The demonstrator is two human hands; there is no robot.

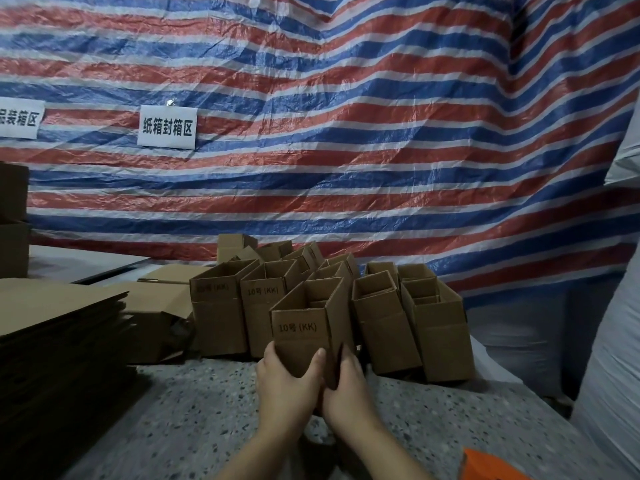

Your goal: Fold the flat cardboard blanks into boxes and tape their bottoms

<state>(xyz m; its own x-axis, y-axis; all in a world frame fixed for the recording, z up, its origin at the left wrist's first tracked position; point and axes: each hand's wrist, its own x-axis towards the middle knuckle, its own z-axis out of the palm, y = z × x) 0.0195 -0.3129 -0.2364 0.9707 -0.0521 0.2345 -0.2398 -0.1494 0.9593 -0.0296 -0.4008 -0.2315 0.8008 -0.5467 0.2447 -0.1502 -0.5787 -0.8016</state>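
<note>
I hold a small brown cardboard box, printed "10号 (KK)", upright above the speckled floor with its open top facing up. My left hand grips its lower front, thumb lying on the printed face. My right hand grips the lower right side and the bottom, which is hidden by both hands. Behind it stand several folded open-topped boxes in a cluster. A stack of flat cardboard blanks lies at the left.
A striped red, white and blue tarp hangs behind with two paper signs. Taller boxes stand at the far left. An orange object shows at the bottom right. A white sack fills the right edge.
</note>
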